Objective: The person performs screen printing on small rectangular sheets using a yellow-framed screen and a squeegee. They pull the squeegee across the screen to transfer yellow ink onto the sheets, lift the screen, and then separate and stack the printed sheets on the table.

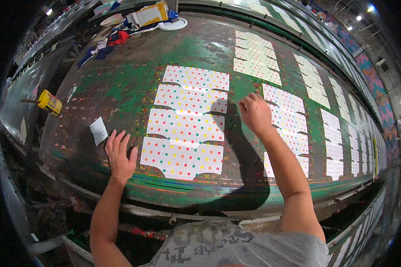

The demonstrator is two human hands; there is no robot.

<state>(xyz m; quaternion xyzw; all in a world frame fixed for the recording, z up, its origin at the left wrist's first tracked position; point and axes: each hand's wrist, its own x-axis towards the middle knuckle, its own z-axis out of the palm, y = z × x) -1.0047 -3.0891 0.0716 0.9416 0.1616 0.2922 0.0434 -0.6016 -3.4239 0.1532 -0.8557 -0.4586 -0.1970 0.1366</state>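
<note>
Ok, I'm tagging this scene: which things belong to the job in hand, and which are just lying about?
Likely in the job:
dotted white pieces
stained table

Probably lying about:
yellow tub
crumpled cloths
white disc
pale slip near the left hand (uncertain)

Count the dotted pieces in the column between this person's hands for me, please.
4, lined up between the left hand and the right hand: the nearest piece, then the second piece, third piece and farthest piece. Any underneath would be hidden.
</note>
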